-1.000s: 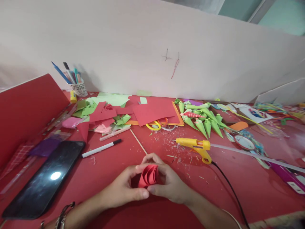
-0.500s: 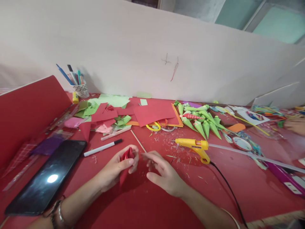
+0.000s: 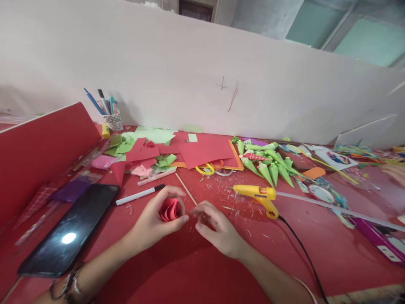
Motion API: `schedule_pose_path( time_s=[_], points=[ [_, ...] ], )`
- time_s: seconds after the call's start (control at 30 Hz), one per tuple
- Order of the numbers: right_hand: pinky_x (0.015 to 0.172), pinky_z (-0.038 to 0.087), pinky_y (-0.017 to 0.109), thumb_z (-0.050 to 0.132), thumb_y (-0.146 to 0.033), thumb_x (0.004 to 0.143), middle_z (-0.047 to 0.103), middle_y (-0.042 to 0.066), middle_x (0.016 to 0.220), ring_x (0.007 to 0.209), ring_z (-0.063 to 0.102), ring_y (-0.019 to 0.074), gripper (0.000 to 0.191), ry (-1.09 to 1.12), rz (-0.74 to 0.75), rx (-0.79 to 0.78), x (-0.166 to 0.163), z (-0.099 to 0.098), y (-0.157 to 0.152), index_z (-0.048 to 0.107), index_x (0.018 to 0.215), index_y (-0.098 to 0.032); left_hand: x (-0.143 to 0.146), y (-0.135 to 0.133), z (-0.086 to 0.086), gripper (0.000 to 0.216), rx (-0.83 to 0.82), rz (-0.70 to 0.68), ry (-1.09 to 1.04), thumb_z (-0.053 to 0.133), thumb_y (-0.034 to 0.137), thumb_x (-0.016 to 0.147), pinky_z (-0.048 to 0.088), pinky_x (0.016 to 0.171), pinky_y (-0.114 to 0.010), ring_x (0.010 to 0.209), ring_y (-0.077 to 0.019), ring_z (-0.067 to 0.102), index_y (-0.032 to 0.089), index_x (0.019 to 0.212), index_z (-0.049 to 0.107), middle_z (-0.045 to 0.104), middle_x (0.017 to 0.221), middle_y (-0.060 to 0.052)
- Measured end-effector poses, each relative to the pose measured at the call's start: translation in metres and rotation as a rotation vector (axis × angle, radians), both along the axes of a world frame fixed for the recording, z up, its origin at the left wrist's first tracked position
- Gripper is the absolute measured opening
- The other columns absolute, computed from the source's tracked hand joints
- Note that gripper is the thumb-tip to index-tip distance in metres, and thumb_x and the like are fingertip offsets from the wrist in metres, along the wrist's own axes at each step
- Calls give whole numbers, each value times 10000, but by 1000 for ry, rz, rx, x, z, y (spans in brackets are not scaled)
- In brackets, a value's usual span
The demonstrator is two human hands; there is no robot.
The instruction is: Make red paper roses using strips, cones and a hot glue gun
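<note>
Left hand (image 3: 151, 218): fingers curled round red roll (image 3: 170, 210). Right hand (image 3: 223, 232): fingers half open, just right of roll, seemingly gripping nothing. Roll already coiled; inner layers look loose, no fastening visible, so probably unfinished. Green cones (image 3: 274, 171), beyond right fingers, seem complete. Glue gun (image 3: 255, 192) on worktop (image 3: 190, 274), right of right fingers. No brand, label or writing readable.

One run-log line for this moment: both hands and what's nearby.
left hand: curled around rolled red paper | right hand: partly open, nothing visibly held | nearby: thin stick, yellow glue gun, white marker
</note>
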State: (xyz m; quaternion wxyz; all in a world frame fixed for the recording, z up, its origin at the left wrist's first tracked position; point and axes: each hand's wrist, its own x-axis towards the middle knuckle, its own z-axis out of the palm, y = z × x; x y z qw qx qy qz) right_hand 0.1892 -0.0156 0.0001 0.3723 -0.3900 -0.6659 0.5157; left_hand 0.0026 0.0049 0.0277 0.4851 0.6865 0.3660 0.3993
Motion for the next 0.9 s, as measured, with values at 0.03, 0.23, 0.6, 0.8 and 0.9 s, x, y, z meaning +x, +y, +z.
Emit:
schedule_pose_path(
  time_s=[0.03, 0.23, 0.6, 0.8, 0.9],
  points=[
    [736, 426, 249, 478, -122, 775, 470, 13, 885, 779, 483, 105, 200, -18, 1, 8, 0, 0, 0, 529, 953, -198, -1, 0, 2, 268, 93, 28, 47, 591, 184, 736, 409, 536, -204, 585, -92, 505, 212, 954, 437, 531, 694, 32],
    [726, 431, 251, 473, -109, 776, 479, 12, 868, 757, 494, 104, 192, -106, 18, 73, -2, 3, -2, 548, 928, -199, -7, 0, 16, 240, 517, 164, 171, 625, 150, 688, 464, 586, -232, 658, -127, 580, 216, 877, 493, 604, 752, 0],
    [704, 418, 247, 456, -123, 782, 565, 17, 818, 754, 523, 114, 144, -185, 47, 93, -3, 3, -4, 574, 849, -171, -12, -8, 32, 298, 602, 91, 173, 657, 157, 669, 470, 606, -259, 625, -137, 594, 243, 926, 534, 646, 734, 1],
    [693, 411, 241, 471, -122, 766, 584, 5, 799, 746, 530, 116, 144, -262, 56, 132, -3, 5, -4, 593, 810, -185, -15, -4, 38, 217, 591, 94, 243, 643, 199, 685, 487, 628, -275, 666, -155, 595, 240, 886, 574, 661, 783, -22],
    [656, 408, 233, 471, -132, 771, 596, 7, 785, 712, 529, 115, 146, -293, 63, 138, -2, 6, -4, 601, 809, -187, -20, 3, 37, 151, 562, 100, 316, 607, 218, 709, 475, 678, -267, 691, -144, 590, 219, 857, 582, 652, 772, -21]
  ],
)
